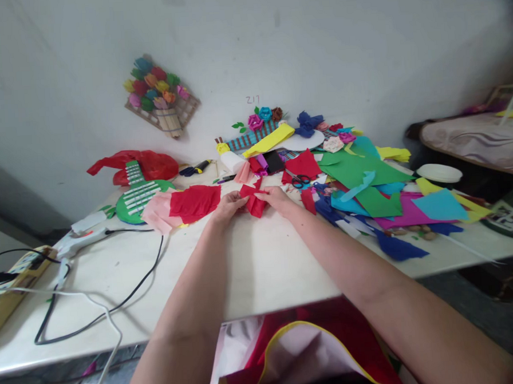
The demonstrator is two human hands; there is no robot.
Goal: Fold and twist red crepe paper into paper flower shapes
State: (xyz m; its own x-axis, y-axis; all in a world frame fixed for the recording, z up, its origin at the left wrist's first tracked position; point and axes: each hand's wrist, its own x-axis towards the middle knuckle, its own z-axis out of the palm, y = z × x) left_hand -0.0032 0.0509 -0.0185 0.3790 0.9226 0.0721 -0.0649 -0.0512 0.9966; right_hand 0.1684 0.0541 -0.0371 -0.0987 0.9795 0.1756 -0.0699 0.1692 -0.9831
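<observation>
Both my arms reach far across the white table (260, 266). My left hand (228, 205) and my right hand (277, 199) pinch a folded piece of red crepe paper (254, 202) between them, fingers closed on its two ends. Just left of my left hand lie a flat red crepe sheet (194, 202) and a pink sheet (159, 212). Scissors (299, 180) with blue handles lie just beyond my right hand, on more red paper (303, 165).
A heap of coloured paper sheets (371, 194) covers the table's right side. A glue gun (83, 236) with black cable (116, 302) lies at left, by a green paper guitar (138, 195) and a red plastic bag (145, 162). Paper flowers (160, 91) hang on the wall.
</observation>
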